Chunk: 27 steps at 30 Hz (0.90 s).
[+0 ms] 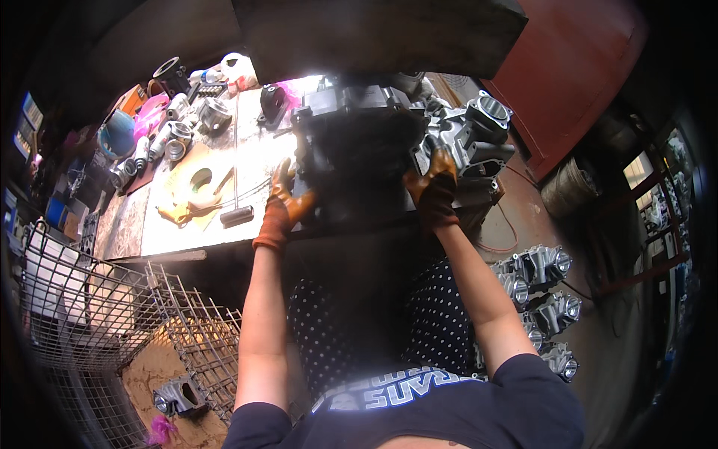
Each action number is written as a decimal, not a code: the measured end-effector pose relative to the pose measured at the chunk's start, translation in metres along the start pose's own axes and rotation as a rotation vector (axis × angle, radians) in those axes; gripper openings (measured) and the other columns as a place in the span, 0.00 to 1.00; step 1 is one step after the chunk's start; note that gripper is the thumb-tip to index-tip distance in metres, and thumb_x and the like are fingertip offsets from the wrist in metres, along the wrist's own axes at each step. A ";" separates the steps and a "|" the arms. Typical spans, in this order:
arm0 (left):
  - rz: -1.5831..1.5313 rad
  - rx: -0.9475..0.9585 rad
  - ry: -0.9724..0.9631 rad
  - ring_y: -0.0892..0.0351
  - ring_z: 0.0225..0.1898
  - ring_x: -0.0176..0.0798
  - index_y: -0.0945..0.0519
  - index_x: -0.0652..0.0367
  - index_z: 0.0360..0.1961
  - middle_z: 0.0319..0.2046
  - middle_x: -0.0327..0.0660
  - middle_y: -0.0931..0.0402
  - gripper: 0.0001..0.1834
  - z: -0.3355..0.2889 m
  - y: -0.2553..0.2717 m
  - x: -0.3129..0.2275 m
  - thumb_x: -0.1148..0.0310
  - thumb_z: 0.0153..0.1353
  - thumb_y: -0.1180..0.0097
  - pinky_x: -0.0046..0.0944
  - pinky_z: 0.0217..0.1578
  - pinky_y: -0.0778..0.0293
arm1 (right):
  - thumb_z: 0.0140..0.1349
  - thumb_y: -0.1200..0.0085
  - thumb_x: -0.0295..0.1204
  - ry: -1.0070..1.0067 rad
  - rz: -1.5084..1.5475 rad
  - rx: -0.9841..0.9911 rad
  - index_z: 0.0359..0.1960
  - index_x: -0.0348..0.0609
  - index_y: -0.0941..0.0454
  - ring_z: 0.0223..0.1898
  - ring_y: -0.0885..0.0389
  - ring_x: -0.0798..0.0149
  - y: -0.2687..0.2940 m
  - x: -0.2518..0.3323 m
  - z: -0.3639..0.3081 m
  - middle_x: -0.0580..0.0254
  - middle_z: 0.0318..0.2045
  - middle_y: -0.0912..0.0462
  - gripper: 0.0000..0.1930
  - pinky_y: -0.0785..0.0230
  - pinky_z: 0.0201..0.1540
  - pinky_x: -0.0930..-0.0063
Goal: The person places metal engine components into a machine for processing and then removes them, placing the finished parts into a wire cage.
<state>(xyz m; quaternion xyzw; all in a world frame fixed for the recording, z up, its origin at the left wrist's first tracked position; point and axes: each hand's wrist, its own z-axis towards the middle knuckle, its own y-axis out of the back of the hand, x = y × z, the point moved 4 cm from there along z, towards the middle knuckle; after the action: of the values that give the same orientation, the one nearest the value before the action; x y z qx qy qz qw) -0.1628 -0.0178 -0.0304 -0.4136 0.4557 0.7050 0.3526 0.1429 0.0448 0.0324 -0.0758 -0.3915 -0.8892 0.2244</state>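
A large dark metal housing with a ribbed top edge is in front of me at the bench's front. Deep shadow and blur hide its middle and lower part. My left hand, in an orange-brown work glove, grips its left side, thumb turned inward and fingers pointing away from me. On the opposite side, my right hand in a matching, darker-stained glove holds it the same way, close to silver castings. Where the fingertips press is partly hidden.
The bench holds a tape roll on yellow material, a dark cylinder-headed tool, metal parts and a blue container. A wire cage stands lower left. More castings stand lower right. A dark panel overhangs the bench.
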 end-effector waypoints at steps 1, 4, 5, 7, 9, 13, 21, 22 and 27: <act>0.082 -0.110 -0.089 0.30 0.54 0.44 0.41 0.62 0.64 0.53 0.49 0.31 0.41 -0.006 -0.009 -0.007 0.73 0.46 0.39 0.41 0.55 0.34 | 0.45 0.39 0.40 -0.026 0.033 0.028 0.51 0.36 0.30 0.46 0.23 0.46 -0.042 -0.028 -0.012 0.45 0.45 0.23 0.32 0.30 0.50 0.61; 0.146 -0.224 -0.116 0.31 0.55 0.43 0.38 0.59 0.62 0.52 0.47 0.30 0.39 -0.007 -0.012 0.003 0.73 0.46 0.39 0.39 0.56 0.35 | 0.47 0.40 0.49 -0.135 0.061 0.183 0.48 0.40 0.26 0.43 0.22 0.46 -0.098 -0.045 -0.014 0.48 0.39 0.20 0.31 0.29 0.47 0.61; 0.159 -0.235 -0.076 0.31 0.55 0.44 0.37 0.59 0.62 0.52 0.47 0.30 0.39 -0.007 -0.014 0.004 0.72 0.46 0.38 0.39 0.56 0.35 | 0.48 0.40 0.52 -0.138 0.067 0.177 0.46 0.42 0.24 0.42 0.21 0.47 -0.095 -0.038 -0.013 0.49 0.35 0.19 0.30 0.29 0.45 0.60; 0.196 -0.271 -0.058 0.31 0.55 0.46 0.36 0.59 0.61 0.52 0.49 0.30 0.39 -0.005 -0.021 0.002 0.71 0.45 0.36 0.39 0.56 0.35 | 0.48 0.40 0.49 -0.030 0.070 0.177 0.40 0.44 0.23 0.36 0.20 0.46 -0.113 -0.045 -0.014 0.49 0.32 0.19 0.24 0.28 0.39 0.59; 0.198 -0.285 -0.037 0.31 0.56 0.47 0.36 0.60 0.61 0.53 0.49 0.30 0.40 -0.010 -0.023 -0.009 0.71 0.44 0.34 0.39 0.56 0.35 | 0.48 0.40 0.47 -0.008 0.088 0.146 0.36 0.44 0.22 0.34 0.20 0.45 -0.103 -0.036 -0.010 0.50 0.31 0.19 0.21 0.28 0.36 0.58; 0.229 -0.273 0.011 0.28 0.54 0.53 0.37 0.64 0.61 0.53 0.53 0.29 0.38 -0.016 -0.026 -0.033 0.64 0.49 0.39 0.40 0.55 0.33 | 0.50 0.42 0.42 -0.155 0.142 0.154 0.31 0.43 0.22 0.33 0.20 0.45 -0.109 -0.043 -0.008 0.49 0.28 0.19 0.15 0.29 0.34 0.57; 0.832 -0.733 -0.472 0.31 0.55 0.56 0.26 0.60 0.52 0.52 0.51 0.29 0.26 -0.030 -0.053 -0.089 0.59 0.53 0.42 0.55 0.57 0.38 | 0.61 0.55 0.39 -0.039 0.055 -0.027 0.26 0.43 0.22 0.28 0.21 0.47 -0.118 -0.043 -0.010 0.50 0.24 0.20 0.14 0.31 0.31 0.57; 0.828 -0.744 -0.516 0.31 0.55 0.55 0.26 0.60 0.52 0.52 0.50 0.29 0.25 -0.030 -0.061 -0.094 0.59 0.53 0.43 0.55 0.58 0.39 | 0.61 0.56 0.39 -0.021 0.057 -0.089 0.26 0.43 0.22 0.28 0.21 0.47 -0.122 -0.054 -0.010 0.51 0.23 0.20 0.15 0.31 0.30 0.57; 0.865 -0.627 -0.602 0.32 0.56 0.53 0.29 0.60 0.56 0.53 0.50 0.29 0.28 -0.023 -0.082 -0.088 0.56 0.56 0.47 0.54 0.60 0.41 | 0.63 0.56 0.46 0.042 -0.006 -0.181 0.36 0.45 0.22 0.30 0.21 0.47 -0.112 -0.039 -0.022 0.50 0.26 0.20 0.18 0.31 0.32 0.57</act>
<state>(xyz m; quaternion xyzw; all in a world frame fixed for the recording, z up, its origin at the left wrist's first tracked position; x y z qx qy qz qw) -0.0490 -0.0225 0.0147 -0.0580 0.2335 0.9706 0.0092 0.1273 0.1087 -0.0690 -0.0758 -0.3050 -0.9230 0.2219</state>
